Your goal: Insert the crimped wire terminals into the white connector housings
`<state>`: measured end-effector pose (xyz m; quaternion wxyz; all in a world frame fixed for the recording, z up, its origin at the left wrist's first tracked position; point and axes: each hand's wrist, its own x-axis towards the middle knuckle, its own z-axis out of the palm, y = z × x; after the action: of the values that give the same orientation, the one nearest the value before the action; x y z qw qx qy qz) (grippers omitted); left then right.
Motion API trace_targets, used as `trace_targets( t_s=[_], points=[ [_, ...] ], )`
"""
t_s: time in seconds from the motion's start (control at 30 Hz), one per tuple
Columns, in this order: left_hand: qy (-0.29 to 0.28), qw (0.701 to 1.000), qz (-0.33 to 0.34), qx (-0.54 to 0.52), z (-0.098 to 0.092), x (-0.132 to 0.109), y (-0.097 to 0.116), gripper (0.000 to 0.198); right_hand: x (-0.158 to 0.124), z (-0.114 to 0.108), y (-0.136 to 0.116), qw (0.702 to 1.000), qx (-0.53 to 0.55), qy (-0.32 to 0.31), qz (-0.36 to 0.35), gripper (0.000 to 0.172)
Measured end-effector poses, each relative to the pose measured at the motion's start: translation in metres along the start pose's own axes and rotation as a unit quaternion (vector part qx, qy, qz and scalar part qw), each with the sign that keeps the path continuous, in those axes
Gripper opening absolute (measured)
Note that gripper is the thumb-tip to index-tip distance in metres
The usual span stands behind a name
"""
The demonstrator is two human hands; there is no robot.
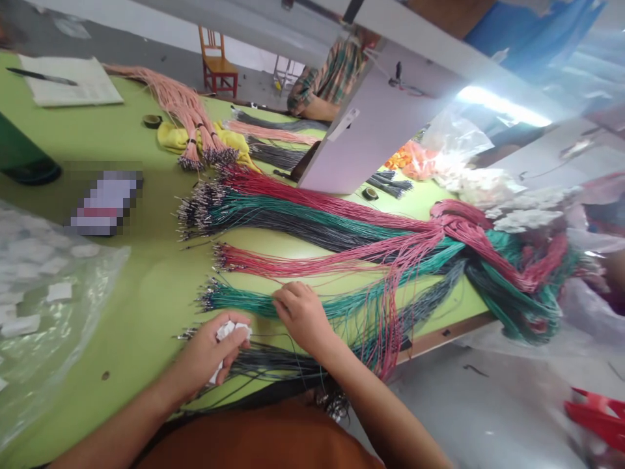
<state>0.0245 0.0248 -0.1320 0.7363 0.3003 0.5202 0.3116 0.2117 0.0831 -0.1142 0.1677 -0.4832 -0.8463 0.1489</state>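
My left hand (208, 352) is curled around several small white plastic connector housings (235, 329), held over the near part of the table. To its right, my right hand (303, 318) has its fingers bent and drawn together at a bundle of green wires (249, 300). How many wires lie between those fingertips is hidden. Metal terminals (208, 294) tip the left ends of the green bundle. Red wires (273, 264) run just beyond it, and black wires (273, 361) lie below, partly behind my hands.
Thicker red, green and black bundles (312, 221) cross the green table (151, 293). At left are a clear bag of white housings (39, 273), a blurred-out phone (105, 203) and a notebook (92, 81). A person in a plaid sleeve (336, 68) sits behind an upright panel (366, 117).
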Motion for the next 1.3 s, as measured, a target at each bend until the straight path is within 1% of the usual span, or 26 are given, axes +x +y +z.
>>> trace_targets(
  t_s=[0.07,0.1,0.17,0.27,0.33,0.4,0.47,0.5,0.53,0.57,0.67,0.7,0.73,0.83,0.97,1.07,1.17,1.3],
  points=[
    [-0.005,1.000,-0.001,0.017,0.000,0.000,-0.001,0.042,0.004,0.003,0.008,0.993,-0.108,-0.020,-0.034,0.012],
    [-0.005,1.000,-0.001,0.022,0.000,0.000,-0.001,0.042,0.004,0.005,0.010,0.990,-0.129,-0.023,-0.047,0.013],
    [-0.008,1.000,-0.002,0.026,-0.001,0.001,-0.001,0.042,0.003,0.005,0.013,0.992,-0.112,-0.002,-0.060,0.013],
    [-0.021,0.999,0.002,0.026,-0.001,0.001,-0.001,0.040,-0.003,-0.005,0.007,0.997,-0.011,0.051,-0.051,0.016],
    [-0.030,0.999,0.010,0.032,-0.003,0.002,-0.003,0.039,-0.006,-0.015,-0.004,0.994,0.073,0.065,-0.049,0.016],
    [-0.042,0.998,0.019,0.044,-0.004,0.003,-0.007,0.039,-0.008,-0.021,-0.021,0.984,0.158,0.037,-0.077,0.014],
    [-0.057,0.997,0.026,0.049,-0.005,0.004,-0.011,0.041,-0.007,-0.023,-0.039,0.961,0.245,-0.032,-0.124,0.010],
    [-0.063,0.997,0.029,0.045,-0.006,0.004,-0.012,0.043,-0.006,-0.021,-0.045,0.948,0.283,-0.064,-0.131,0.009],
    [-0.064,0.997,0.029,0.038,-0.006,0.003,-0.012,0.044,-0.005,-0.019,-0.049,0.939,0.312,-0.085,-0.117,0.010],
    [-0.060,0.997,0.026,0.030,-0.006,0.003,-0.011,0.045,-0.004,-0.016,-0.050,0.936,0.330,-0.090,-0.082,0.010],
    [-0.035,0.999,0.007,0.005,-0.005,0.000,-0.005,0.043,-0.004,-0.008,-0.041,0.946,0.312,-0.044,0.079,0.011],
    [-0.031,1.000,0.002,-0.004,-0.005,-0.001,-0.002,0.042,-0.005,-0.007,-0.035,0.947,0.298,-0.033,0.114,0.012],
    [-0.029,0.999,0.001,-0.014,-0.004,-0.001,0.000,0.040,-0.007,-0.006,-0.030,0.949,0.286,-0.028,0.132,0.012],
    [-0.029,0.999,-0.002,-0.038,-0.004,-0.002,0.005,0.037,-0.011,-0.006,-0.022,0.956,0.264,-0.022,0.130,0.011],
    [-0.027,0.998,-0.008,-0.054,-0.006,-0.001,0.005,0.035,-0.014,-0.008,-0.024,0.966,0.238,-0.003,0.106,0.011],
    [-0.026,0.997,-0.009,-0.067,-0.007,0.000,0.004,0.035,-0.016,-0.011,-0.026,0.966,0.234,0.003,0.107,0.012],
    [-0.020,0.997,-0.013,-0.069,-0.006,0.000,0.005,0.036,-0.018,-0.012,-0.026,0.965,0.235,-0.004,0.113,0.014],
    [-0.023,0.998,-0.009,-0.062,-0.007,-0.001,0.003,0.036,-0.019,-0.010,-0.026,0.964,0.235,-0.032,0.117,0.017]
  ],
)
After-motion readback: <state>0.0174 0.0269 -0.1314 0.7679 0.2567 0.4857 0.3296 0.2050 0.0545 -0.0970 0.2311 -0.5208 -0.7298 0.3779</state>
